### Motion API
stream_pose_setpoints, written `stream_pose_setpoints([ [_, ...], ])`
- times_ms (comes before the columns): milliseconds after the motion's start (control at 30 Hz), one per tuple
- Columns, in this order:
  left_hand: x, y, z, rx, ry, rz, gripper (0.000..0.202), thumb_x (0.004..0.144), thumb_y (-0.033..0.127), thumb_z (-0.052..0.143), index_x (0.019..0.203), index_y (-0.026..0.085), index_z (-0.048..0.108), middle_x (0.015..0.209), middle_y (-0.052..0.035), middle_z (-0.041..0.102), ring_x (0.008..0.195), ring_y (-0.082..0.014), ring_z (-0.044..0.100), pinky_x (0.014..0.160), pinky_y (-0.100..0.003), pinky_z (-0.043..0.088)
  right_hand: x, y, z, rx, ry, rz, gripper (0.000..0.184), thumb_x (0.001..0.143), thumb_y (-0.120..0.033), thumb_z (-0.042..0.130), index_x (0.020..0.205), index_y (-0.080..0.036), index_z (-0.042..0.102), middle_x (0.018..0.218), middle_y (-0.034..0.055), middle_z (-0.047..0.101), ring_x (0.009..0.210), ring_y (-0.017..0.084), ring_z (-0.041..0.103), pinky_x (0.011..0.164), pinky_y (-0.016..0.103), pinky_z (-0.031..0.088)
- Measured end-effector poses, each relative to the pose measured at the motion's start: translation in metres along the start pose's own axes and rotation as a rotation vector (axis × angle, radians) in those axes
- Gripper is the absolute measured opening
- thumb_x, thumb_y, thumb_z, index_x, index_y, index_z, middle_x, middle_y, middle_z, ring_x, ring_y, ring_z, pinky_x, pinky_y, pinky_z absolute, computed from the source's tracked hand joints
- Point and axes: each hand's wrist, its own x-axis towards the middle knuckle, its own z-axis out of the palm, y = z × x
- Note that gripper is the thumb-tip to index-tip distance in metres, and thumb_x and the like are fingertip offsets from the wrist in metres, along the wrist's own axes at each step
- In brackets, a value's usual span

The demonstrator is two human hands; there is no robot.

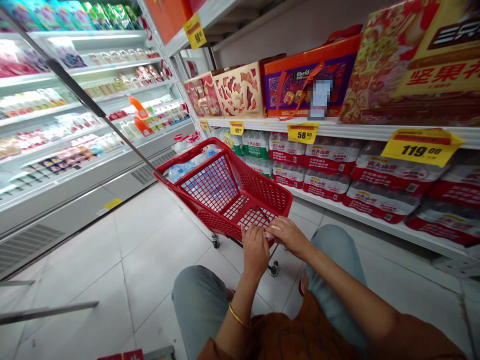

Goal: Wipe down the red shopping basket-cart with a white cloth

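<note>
A red plastic shopping cart point(262, 192) on small wheels stands on the tiled floor in front of my knees. Both hands meet at its near rim. My left hand point(255, 248), with a gold bangle on the wrist, has its fingers curled against the rim. My right hand point(288, 234) is beside it, fingers bent and touching the left fingers; something small and pale shows between them, too small to name. Packs of bottled water point(183, 169) lie at the cart's far end.
Shelves on the right carry wrapped packs of water bottles point(378, 172) and, above, gift boxes point(303, 82) with yellow price tags point(422, 146). A long open chiller point(60, 125) lines the left side. White floor tiles point(150, 250) lie between them.
</note>
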Motion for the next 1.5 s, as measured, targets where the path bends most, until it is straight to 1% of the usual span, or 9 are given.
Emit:
stream_pose_setpoints([
  [133,-0.007,-0.004,0.007,0.037,0.034,-0.004,0.026,0.094,0.016,0.037,0.104,0.017,0.061,0.102,-0.0097,0.067,0.118,-0.0277,0.053,0.114,-0.061,0.024,-0.001,-0.005,0.007,0.030,0.010,-0.012,0.021,0.096,-0.024,0.048,0.109,-0.022,0.065,0.104,0.0083,0.067,0.109,0.022,0.057,0.098,0.044,0.047],
  [300,-0.004,-0.013,0.004,0.039,-0.015,0.066,0.024,0.095,0.019,0.039,0.083,0.019,0.061,0.087,-0.0064,0.064,0.113,-0.0249,0.055,0.114,-0.058,0.027,-0.004,0.010,0.009,0.051,-0.030,-0.052,0.023,0.093,-0.025,0.054,0.114,-0.022,0.064,0.109,0.0083,0.068,0.120,0.023,0.055,0.108,0.052,0.039],
  [500,-0.001,-0.017,0.001,0.015,-0.022,0.075,0.023,0.095,0.021,0.043,0.079,0.020,0.059,0.083,-0.0032,0.061,0.105,-0.0216,0.055,0.116,-0.057,0.024,-0.006,0.029,0.005,0.038,-0.064,-0.031,0.029,0.086,-0.019,0.063,0.115,-0.024,0.064,0.111,0.0073,0.069,0.118,0.024,0.057,0.114,0.059,0.025],
  [733,-0.001,-0.015,0.000,0.027,-0.012,0.079,0.022,0.094,0.022,0.045,0.075,0.019,0.056,0.083,-0.0043,0.060,0.102,-0.0215,0.055,0.115,-0.056,0.027,-0.012,0.056,0.003,0.054,-0.069,0.023,0.035,0.083,-0.017,0.065,0.117,-0.028,0.064,0.115,0.0063,0.068,0.123,0.025,0.055,0.113,0.061,0.023],
  [867,-0.002,-0.015,0.003,0.030,0.025,0.084,0.024,0.094,0.022,0.045,0.072,0.019,0.055,0.079,-0.0038,0.060,0.100,-0.0220,0.056,0.113,-0.057,0.029,-0.011,0.068,0.000,0.095,-0.021,0.035,0.029,0.087,-0.019,0.060,0.115,-0.026,0.065,0.112,0.0068,0.068,0.125,0.026,0.054,0.110,0.059,0.031],
  [1000,-0.003,-0.012,0.004,0.041,0.050,0.067,0.023,0.094,0.021,0.045,0.074,0.020,0.056,0.080,-0.0038,0.060,0.100,-0.0223,0.056,0.112,-0.057,0.031,-0.006,0.047,0.000,0.139,0.045,0.002,0.030,0.094,-0.024,0.052,0.122,-0.026,0.062,0.114,0.0088,0.066,0.124,0.025,0.053,0.105,0.053,0.042],
  [1133,-0.004,-0.008,0.003,0.072,0.031,0.074,0.018,0.092,0.017,0.045,0.084,0.020,0.060,0.082,-0.0046,0.062,0.098,-0.0225,0.056,0.111,-0.055,0.034,-0.002,0.003,0.006,0.097,0.061,-0.014,0.032,0.095,-0.029,0.051,0.126,-0.026,0.060,0.113,0.0085,0.066,0.122,0.025,0.052,0.105,0.054,0.042],
  [1233,-0.005,-0.007,0.001,0.110,0.024,0.087,0.018,0.092,0.016,0.044,0.088,0.019,0.061,0.083,-0.0050,0.063,0.098,-0.0228,0.057,0.110,-0.054,0.035,-0.002,-0.014,0.012,0.066,0.093,0.035,0.028,0.096,-0.027,0.048,0.119,-0.023,0.064,0.109,0.0086,0.066,0.120,0.025,0.051,0.105,0.054,0.042],
  [1500,-0.003,-0.012,0.002,0.067,0.038,0.124,0.019,0.093,0.016,0.044,0.083,0.019,0.059,0.082,-0.0048,0.063,0.096,-0.0200,0.058,0.110,-0.049,0.039,-0.007,0.023,0.017,0.085,0.110,-0.036,0.024,0.096,-0.028,0.049,0.110,-0.023,0.067,0.103,0.0070,0.068,0.115,0.023,0.055,0.108,0.056,0.038],
])
